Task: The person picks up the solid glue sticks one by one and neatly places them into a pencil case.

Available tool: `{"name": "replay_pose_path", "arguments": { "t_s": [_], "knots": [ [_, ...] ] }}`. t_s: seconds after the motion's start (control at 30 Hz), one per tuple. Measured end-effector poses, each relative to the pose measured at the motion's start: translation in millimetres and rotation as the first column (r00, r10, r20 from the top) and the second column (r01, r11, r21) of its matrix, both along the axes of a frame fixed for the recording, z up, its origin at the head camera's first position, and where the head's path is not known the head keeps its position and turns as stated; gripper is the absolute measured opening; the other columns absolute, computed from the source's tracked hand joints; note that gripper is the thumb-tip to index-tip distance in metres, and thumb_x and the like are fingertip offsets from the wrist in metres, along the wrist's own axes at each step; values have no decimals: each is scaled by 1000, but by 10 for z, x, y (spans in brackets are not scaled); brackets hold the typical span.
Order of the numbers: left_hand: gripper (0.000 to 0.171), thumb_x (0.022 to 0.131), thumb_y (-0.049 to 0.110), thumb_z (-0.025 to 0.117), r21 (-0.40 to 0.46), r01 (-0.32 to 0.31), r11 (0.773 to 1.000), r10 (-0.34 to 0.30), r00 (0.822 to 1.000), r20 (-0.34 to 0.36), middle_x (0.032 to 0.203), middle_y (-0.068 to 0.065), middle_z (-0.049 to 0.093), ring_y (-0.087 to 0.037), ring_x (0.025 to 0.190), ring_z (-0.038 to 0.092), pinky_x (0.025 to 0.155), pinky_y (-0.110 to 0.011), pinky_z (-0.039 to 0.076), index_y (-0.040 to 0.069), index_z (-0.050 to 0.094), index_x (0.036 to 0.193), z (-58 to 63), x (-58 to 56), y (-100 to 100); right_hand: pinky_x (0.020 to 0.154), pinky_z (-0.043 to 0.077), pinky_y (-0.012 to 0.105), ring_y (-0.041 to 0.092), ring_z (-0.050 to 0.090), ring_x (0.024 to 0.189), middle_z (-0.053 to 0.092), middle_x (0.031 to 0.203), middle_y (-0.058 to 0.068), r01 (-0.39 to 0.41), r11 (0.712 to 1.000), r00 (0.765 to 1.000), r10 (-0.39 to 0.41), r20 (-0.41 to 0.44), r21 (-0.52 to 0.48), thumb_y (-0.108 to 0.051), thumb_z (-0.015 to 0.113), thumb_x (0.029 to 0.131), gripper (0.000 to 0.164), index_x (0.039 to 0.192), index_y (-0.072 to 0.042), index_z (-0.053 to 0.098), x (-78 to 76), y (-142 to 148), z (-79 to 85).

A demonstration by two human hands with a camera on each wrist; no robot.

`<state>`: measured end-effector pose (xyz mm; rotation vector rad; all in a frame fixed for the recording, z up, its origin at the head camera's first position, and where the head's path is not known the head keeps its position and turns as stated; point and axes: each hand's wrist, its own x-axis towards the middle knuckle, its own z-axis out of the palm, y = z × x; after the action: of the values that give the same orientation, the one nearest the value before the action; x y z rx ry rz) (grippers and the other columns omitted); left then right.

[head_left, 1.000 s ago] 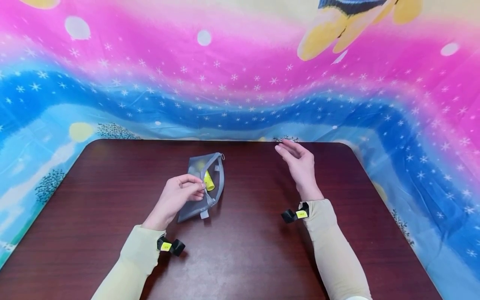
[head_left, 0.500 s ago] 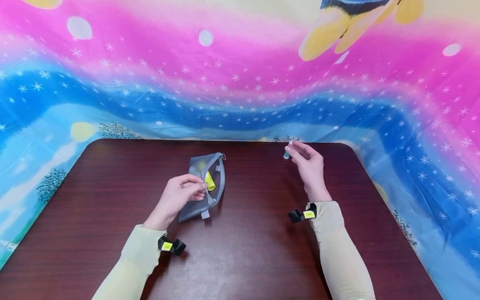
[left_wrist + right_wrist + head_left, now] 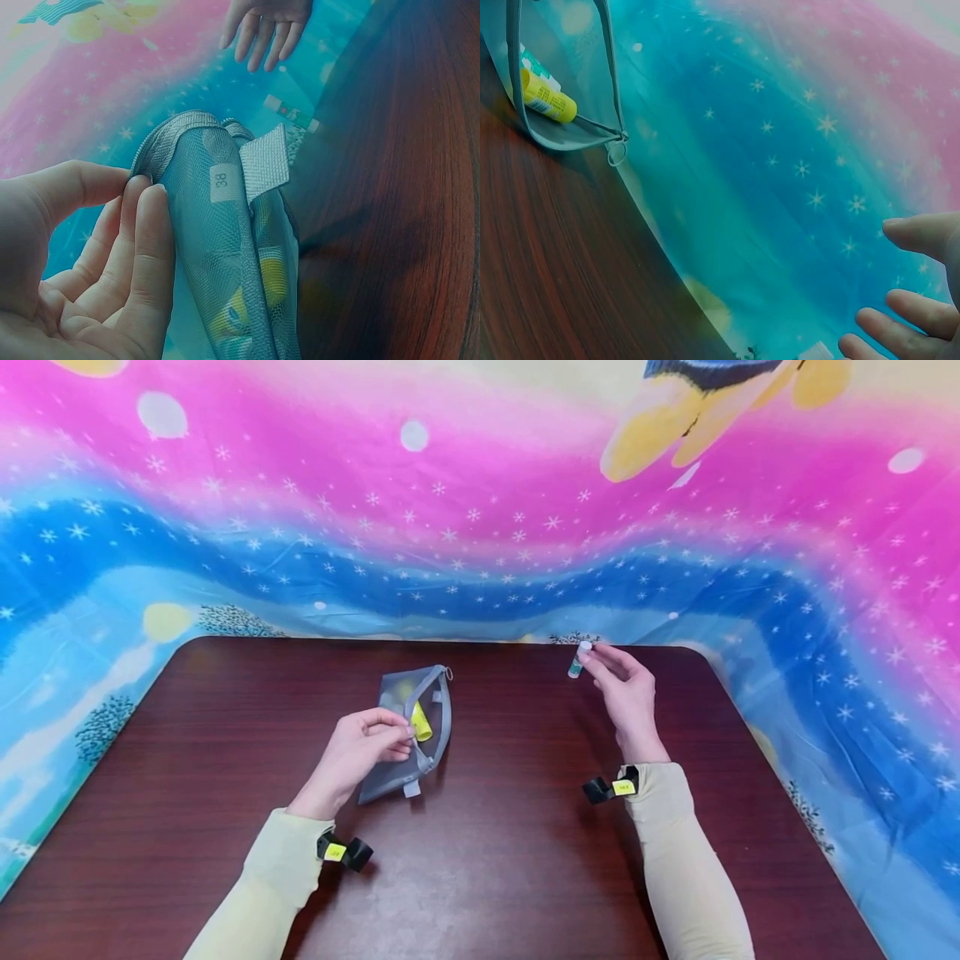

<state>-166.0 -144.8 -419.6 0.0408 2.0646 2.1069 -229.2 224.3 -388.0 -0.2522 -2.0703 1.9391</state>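
Note:
My left hand (image 3: pixel 360 752) pinches the zipper edge of a grey mesh zipper pouch (image 3: pixel 390 781), whose mouth gapes toward the right. Inside the pouch lies a yellow tube (image 3: pixel 549 99) with printed text, beside a green and white item (image 3: pixel 536 66) that is partly hidden. A small white glue stick (image 3: pixel 579 662) with a green label appears to stand upright near the table's far edge. Close to its right side is my right hand (image 3: pixel 626 697); the left wrist view shows those fingers (image 3: pixel 259 45) extended and apart from the glue stick (image 3: pixel 291 114).
The dark red-brown table (image 3: pixel 480 860) has rounded far corners. A printed pink and blue cloth (image 3: pixel 480 527) hangs along its back and sides. A small camera (image 3: pixel 352 853) sits on the left wrist and another camera (image 3: pixel 600 789) on the right wrist.
My right hand has moved to the right, and the small glue stick that it covered has come into sight. The left hand and the pouch have stayed in place.

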Motion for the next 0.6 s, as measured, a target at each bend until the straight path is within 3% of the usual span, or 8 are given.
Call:
{"name": "replay_pose_path", "arguments": {
  "t_s": [0.17, 0.6],
  "knots": [
    [29, 93, 10, 75, 11, 6, 1000, -6, 1000, -7, 103, -29, 70, -24, 80, 71, 77, -35, 62, -11, 65, 111, -7, 1, 5, 88, 52, 30, 10, 63, 108, 71, 120, 8, 24, 1000, 999, -24, 28, 21, -25, 81, 89, 52, 133, -2, 65, -25, 40, -34],
    [30, 93, 11, 75, 2, 13, 1000, -13, 1000, -7, 98, -21, 73, -24, 81, 70, 77, -34, 61, -11, 65, 111, 20, 16, -1, 94, 51, 33, 10, 63, 109, 70, 124, 8, 45, 996, 992, -53, 113, 78, -31, 79, 91, 52, 135, -6, 66, -101, 151, -213]
  ]
}}
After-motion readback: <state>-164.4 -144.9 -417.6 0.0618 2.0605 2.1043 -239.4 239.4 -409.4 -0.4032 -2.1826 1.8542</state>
